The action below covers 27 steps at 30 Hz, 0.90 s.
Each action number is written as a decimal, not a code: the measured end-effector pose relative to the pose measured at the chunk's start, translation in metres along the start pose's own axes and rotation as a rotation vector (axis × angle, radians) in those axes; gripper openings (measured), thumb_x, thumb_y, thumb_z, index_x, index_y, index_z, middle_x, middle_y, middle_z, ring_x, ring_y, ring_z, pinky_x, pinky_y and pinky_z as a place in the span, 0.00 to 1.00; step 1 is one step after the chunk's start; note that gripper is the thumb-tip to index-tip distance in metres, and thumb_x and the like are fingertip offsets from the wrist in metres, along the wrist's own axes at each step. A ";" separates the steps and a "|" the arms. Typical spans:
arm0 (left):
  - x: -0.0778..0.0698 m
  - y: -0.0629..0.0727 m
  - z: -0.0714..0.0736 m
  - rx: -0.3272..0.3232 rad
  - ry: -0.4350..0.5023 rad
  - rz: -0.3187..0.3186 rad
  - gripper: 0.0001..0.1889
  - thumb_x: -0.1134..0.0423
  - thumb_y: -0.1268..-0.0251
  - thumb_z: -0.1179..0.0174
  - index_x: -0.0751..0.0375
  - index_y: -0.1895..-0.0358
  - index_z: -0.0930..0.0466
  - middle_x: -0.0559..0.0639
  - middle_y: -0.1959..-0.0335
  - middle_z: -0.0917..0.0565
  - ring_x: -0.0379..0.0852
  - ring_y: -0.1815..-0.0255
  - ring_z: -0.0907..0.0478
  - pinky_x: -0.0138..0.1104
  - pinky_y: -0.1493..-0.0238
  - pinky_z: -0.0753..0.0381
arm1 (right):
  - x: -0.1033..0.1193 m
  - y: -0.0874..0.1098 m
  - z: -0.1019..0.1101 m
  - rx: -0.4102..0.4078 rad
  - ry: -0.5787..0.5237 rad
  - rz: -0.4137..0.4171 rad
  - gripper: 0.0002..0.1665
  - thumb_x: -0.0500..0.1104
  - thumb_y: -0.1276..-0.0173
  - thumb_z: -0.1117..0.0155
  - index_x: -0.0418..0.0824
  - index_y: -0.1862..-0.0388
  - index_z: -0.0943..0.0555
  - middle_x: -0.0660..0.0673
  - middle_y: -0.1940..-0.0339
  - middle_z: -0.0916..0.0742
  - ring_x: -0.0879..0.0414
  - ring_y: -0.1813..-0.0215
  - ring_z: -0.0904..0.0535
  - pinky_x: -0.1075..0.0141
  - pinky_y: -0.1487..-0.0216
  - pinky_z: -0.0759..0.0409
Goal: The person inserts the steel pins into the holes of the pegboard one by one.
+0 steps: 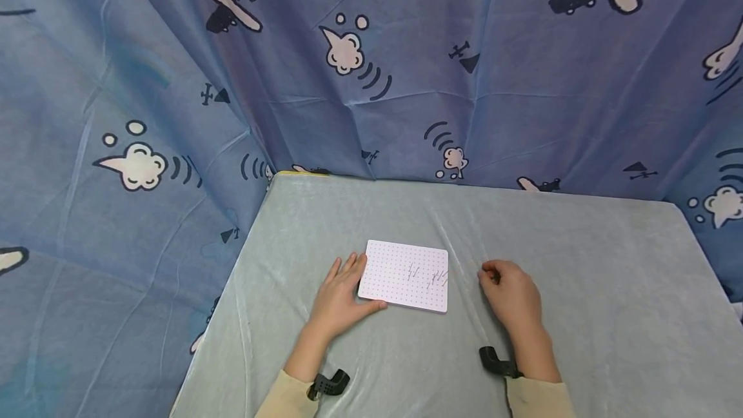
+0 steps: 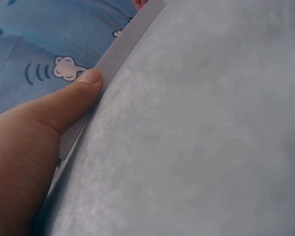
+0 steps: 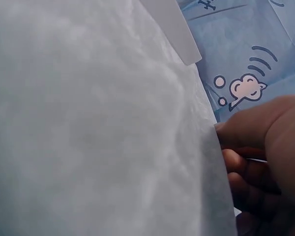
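A white notepad (image 1: pixel 400 273) printed with a grid of small dots lies flat on the cloth, several thin slanted dark strokes on its right half. My left hand (image 1: pixel 339 298) is at its left end, fingers spread along the left edge. The left thumb presses the near edge, as the left wrist view shows against the pad's side (image 2: pixel 120 46). To the right, apart from the pad, my right hand (image 1: pixel 513 292) rests on the cloth with curled fingers, thumb close to the index finger. Nothing shows in it. The pad's corner (image 3: pixel 184 46) appears beyond it in the right wrist view.
A pale grey-green cloth (image 1: pixel 609 289) with slight creases covers the table. Blue curtains (image 1: pixel 522 82) printed with planes and clouds hang behind the table and on its left. Each wrist wears a black camera mount, such as the right one (image 1: pixel 493 361).
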<state>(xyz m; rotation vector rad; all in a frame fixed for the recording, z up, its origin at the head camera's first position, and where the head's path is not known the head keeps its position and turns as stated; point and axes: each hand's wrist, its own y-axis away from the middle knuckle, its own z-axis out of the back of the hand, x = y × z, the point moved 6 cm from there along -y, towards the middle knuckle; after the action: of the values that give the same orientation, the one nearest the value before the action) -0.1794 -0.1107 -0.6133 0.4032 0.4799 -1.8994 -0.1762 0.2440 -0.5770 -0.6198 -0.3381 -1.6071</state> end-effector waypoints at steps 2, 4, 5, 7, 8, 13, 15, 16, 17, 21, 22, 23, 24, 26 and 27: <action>0.000 0.000 0.000 0.002 -0.002 0.000 0.62 0.23 0.43 0.28 0.61 0.14 0.36 0.53 0.17 0.31 0.45 0.13 0.41 0.40 0.09 0.57 | 0.000 0.001 -0.001 0.010 0.017 -0.001 0.12 0.40 0.25 0.29 0.32 0.50 0.10 0.40 0.60 0.11 0.44 0.61 0.14 0.45 0.62 0.14; 0.000 0.000 0.000 0.004 -0.002 0.001 0.62 0.23 0.43 0.28 0.60 0.14 0.36 0.53 0.17 0.31 0.45 0.13 0.41 0.40 0.09 0.58 | 0.001 0.001 -0.003 0.017 0.031 -0.001 0.13 0.40 0.24 0.28 0.31 0.50 0.10 0.40 0.60 0.11 0.44 0.61 0.14 0.45 0.62 0.14; 0.000 0.000 0.000 0.004 -0.002 0.002 0.62 0.23 0.44 0.27 0.60 0.14 0.36 0.53 0.17 0.31 0.44 0.13 0.42 0.39 0.09 0.58 | 0.001 0.001 -0.003 0.017 0.036 -0.003 0.13 0.40 0.24 0.28 0.31 0.50 0.10 0.40 0.60 0.11 0.44 0.61 0.14 0.45 0.63 0.14; 0.000 0.000 0.000 0.008 -0.005 0.006 0.62 0.23 0.44 0.28 0.60 0.14 0.37 0.52 0.17 0.31 0.44 0.12 0.42 0.38 0.09 0.59 | 0.001 0.001 -0.003 0.017 0.040 -0.006 0.13 0.40 0.24 0.28 0.31 0.50 0.10 0.41 0.61 0.12 0.44 0.62 0.14 0.46 0.64 0.15; 0.000 0.000 0.000 0.009 -0.006 0.006 0.62 0.23 0.44 0.28 0.60 0.14 0.37 0.52 0.17 0.31 0.44 0.12 0.42 0.38 0.09 0.59 | 0.001 0.001 -0.003 0.017 0.041 -0.008 0.12 0.40 0.24 0.28 0.31 0.51 0.10 0.41 0.61 0.12 0.45 0.62 0.15 0.46 0.65 0.15; -0.001 0.000 0.001 0.005 -0.010 -0.001 0.62 0.23 0.43 0.28 0.61 0.14 0.37 0.53 0.17 0.31 0.45 0.13 0.41 0.40 0.08 0.58 | 0.001 0.000 -0.003 0.030 0.056 -0.010 0.11 0.40 0.23 0.29 0.32 0.52 0.10 0.41 0.62 0.12 0.45 0.63 0.15 0.47 0.66 0.16; -0.002 0.000 0.001 0.005 -0.008 -0.001 0.62 0.23 0.44 0.27 0.61 0.14 0.37 0.54 0.17 0.31 0.46 0.13 0.41 0.41 0.08 0.57 | 0.001 0.000 -0.003 0.040 0.068 -0.009 0.11 0.40 0.23 0.30 0.32 0.52 0.09 0.41 0.62 0.12 0.45 0.63 0.15 0.47 0.67 0.15; -0.002 0.000 0.001 0.005 -0.007 0.000 0.62 0.23 0.44 0.27 0.61 0.14 0.37 0.54 0.17 0.31 0.46 0.13 0.41 0.41 0.08 0.57 | 0.002 0.000 -0.003 0.044 0.076 -0.008 0.11 0.40 0.23 0.30 0.32 0.53 0.09 0.41 0.62 0.12 0.45 0.64 0.15 0.47 0.67 0.15; -0.002 0.000 0.001 0.007 -0.008 0.002 0.63 0.23 0.44 0.27 0.61 0.14 0.37 0.54 0.17 0.31 0.46 0.13 0.41 0.41 0.08 0.57 | 0.003 0.000 -0.003 0.047 0.085 -0.005 0.11 0.40 0.24 0.30 0.33 0.53 0.09 0.41 0.63 0.11 0.45 0.64 0.15 0.47 0.68 0.15; -0.002 0.000 0.001 0.001 -0.007 -0.004 0.62 0.23 0.44 0.27 0.62 0.14 0.36 0.54 0.17 0.31 0.47 0.13 0.41 0.42 0.08 0.56 | 0.006 0.002 -0.003 0.050 0.124 0.024 0.09 0.40 0.26 0.29 0.34 0.57 0.09 0.42 0.65 0.11 0.47 0.68 0.16 0.49 0.72 0.16; -0.002 0.000 0.001 0.001 -0.007 -0.004 0.62 0.23 0.44 0.27 0.62 0.14 0.36 0.54 0.17 0.31 0.47 0.13 0.41 0.41 0.08 0.56 | 0.007 0.002 -0.003 0.048 0.132 0.033 0.08 0.40 0.26 0.28 0.34 0.58 0.09 0.42 0.66 0.11 0.48 0.69 0.16 0.50 0.73 0.16; -0.002 0.000 0.001 -0.001 -0.006 -0.006 0.62 0.23 0.44 0.27 0.62 0.14 0.36 0.54 0.17 0.30 0.47 0.13 0.41 0.42 0.08 0.56 | 0.007 0.002 -0.003 0.045 0.138 0.041 0.08 0.40 0.26 0.28 0.34 0.59 0.09 0.42 0.66 0.11 0.48 0.69 0.16 0.50 0.74 0.16; -0.002 0.000 0.001 -0.001 -0.006 -0.006 0.62 0.23 0.44 0.27 0.62 0.14 0.36 0.54 0.17 0.30 0.47 0.13 0.41 0.41 0.08 0.56 | 0.008 0.002 -0.003 0.042 0.142 0.047 0.08 0.40 0.27 0.28 0.35 0.59 0.09 0.43 0.67 0.11 0.48 0.70 0.17 0.51 0.74 0.17; -0.002 0.000 0.001 -0.002 -0.005 -0.007 0.62 0.23 0.44 0.27 0.62 0.15 0.36 0.54 0.17 0.30 0.46 0.13 0.41 0.41 0.08 0.57 | 0.008 0.001 -0.003 0.034 0.143 0.059 0.07 0.40 0.27 0.28 0.35 0.61 0.09 0.43 0.68 0.11 0.49 0.71 0.17 0.52 0.75 0.18; -0.001 0.000 0.001 -0.002 -0.005 -0.006 0.62 0.23 0.43 0.27 0.62 0.15 0.36 0.54 0.17 0.30 0.46 0.13 0.41 0.41 0.08 0.57 | 0.008 0.001 -0.004 0.032 0.143 0.062 0.07 0.39 0.27 0.29 0.36 0.62 0.10 0.44 0.69 0.12 0.50 0.72 0.18 0.53 0.76 0.19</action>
<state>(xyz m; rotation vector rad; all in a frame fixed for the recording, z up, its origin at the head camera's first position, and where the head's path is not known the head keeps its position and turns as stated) -0.1788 -0.1100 -0.6119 0.3957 0.4806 -1.9053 -0.1761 0.2355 -0.5756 -0.4840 -0.2364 -1.5741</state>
